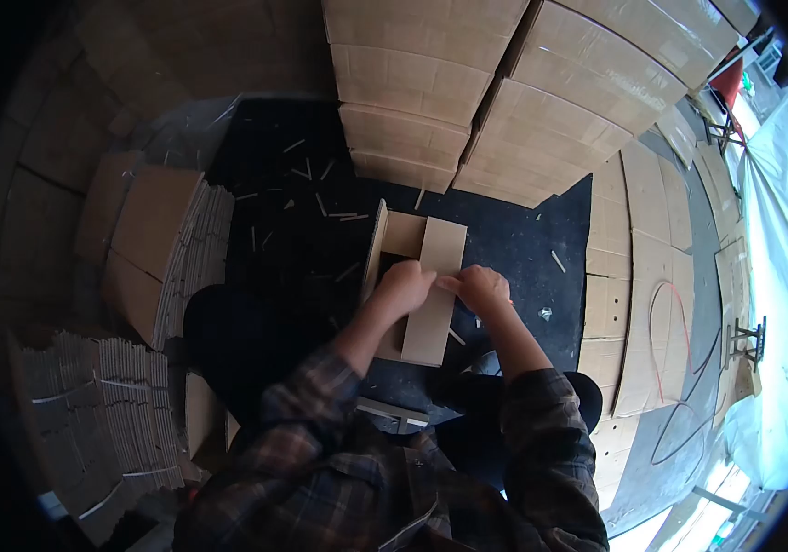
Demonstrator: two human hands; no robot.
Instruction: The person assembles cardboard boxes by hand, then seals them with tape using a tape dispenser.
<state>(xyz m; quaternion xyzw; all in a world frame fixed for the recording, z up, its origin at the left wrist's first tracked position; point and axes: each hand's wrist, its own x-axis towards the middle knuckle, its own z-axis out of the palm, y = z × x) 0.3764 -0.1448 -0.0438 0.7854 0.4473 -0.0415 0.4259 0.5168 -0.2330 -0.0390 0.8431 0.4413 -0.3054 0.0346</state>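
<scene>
A small open cardboard box (403,234) sits on the dark floor between my knees. Its right-hand flap (434,317) is folded so that it covers part of the opening, while the left flap stands up. My left hand (408,285) is closed at the inner edge of the right-hand flap, its fingers partly hidden over the box opening. From the other side, my right hand (481,288) pinches the outer edge of the same flap. The two thumbs nearly meet on its surface. What lies inside the box is in shadow.
Tall stacks of closed cartons (412,74) stand ahead. Bundles of flattened cardboard (118,396) lie at left, beside more folded sheets (201,248). Cardboard scraps (320,202) litter the dark mat (523,248). At right are flat cardboard sheets (656,322) and a red cord (656,340).
</scene>
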